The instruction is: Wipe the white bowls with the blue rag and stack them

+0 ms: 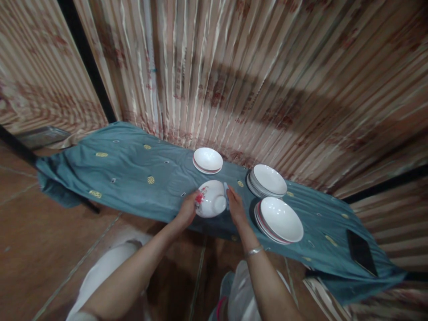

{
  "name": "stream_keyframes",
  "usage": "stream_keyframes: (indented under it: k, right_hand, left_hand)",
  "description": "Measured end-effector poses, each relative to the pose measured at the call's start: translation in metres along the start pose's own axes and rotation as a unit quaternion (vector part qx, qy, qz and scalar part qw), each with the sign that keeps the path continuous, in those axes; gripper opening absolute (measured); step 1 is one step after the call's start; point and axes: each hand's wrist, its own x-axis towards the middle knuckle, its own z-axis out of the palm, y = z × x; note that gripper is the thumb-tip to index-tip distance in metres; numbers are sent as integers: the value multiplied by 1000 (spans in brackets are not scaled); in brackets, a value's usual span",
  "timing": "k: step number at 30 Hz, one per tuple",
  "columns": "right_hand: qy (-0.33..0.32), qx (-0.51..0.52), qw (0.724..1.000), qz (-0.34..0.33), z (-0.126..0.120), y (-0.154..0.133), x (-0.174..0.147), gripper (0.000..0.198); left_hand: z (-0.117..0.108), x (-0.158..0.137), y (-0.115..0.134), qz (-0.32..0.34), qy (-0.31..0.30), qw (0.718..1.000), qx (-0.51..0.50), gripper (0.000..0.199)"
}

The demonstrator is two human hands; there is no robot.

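Bare forearms (133, 267) come in from five and seven o'clock, above white clothing (107, 265). Taking twelve as straight ahead of the person and the held bowl as the middle of the dial, the near edge of the surface (130, 165), draped in teal cloth with yellow motifs, passes just below the bowl at six. Toward nine and ten the cloth stretches broadly, giving the hands their widest room; toward three the gap is narrow.

Two stacks of white round bowls crowd that side: the far stack (269, 179) between two and three, the near stack (281, 220), with reddish rims, between three and four, close to the near edge. At twelve sits a smaller stack of white bowls (207, 159), just beyond the held one. Farther out toward four lies a black, phone-like slab (362, 253). Beige pleated curtain (214, 89) backs the far edge.

At the centre, the glossy white bowl with red flowers (212, 199) is tipped on its side, its foot ring facing the right; whether it touches the cloth I cannot tell. The left hand (187, 208) grips its flowered side at about eight, while the right hand (236, 205) (a silver-coloured bangle (254, 251) circles that wrist) holds a thin pale-blue piece (226, 195) beside the foot at three.
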Motion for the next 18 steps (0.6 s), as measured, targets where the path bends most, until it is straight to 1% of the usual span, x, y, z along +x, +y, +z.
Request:
stream_keyframes:
  k: [4,7,9,13,16,18]
  right_hand:
    - [-40,-63,994,-84,-3,-23,0,42]
    - [-75,-105,980,-151,-3,-40,-8,39]
    - [-90,-124,972,-176,-3,-48,-14,38]
    - [-108,-126,968,-188,-4,-50,-17,38]
    - [-103,-108,974,-170,-4,-43,-11,39]
    - [-86,-87,981,-152,-3,-36,-7,40]
  left_hand:
    - [-1,0,-3,29,-20,998,56,28]
    - [-3,0,-4,38,-42,995,85,27]
    - [-3,0,-5,43,-45,994,90,25]
    - [-4,1,-6,49,-48,993,92,24]
    - [-4,1,-6,41,-58,993,89,26]
    - [-3,0,-6,35,-54,995,79,27]
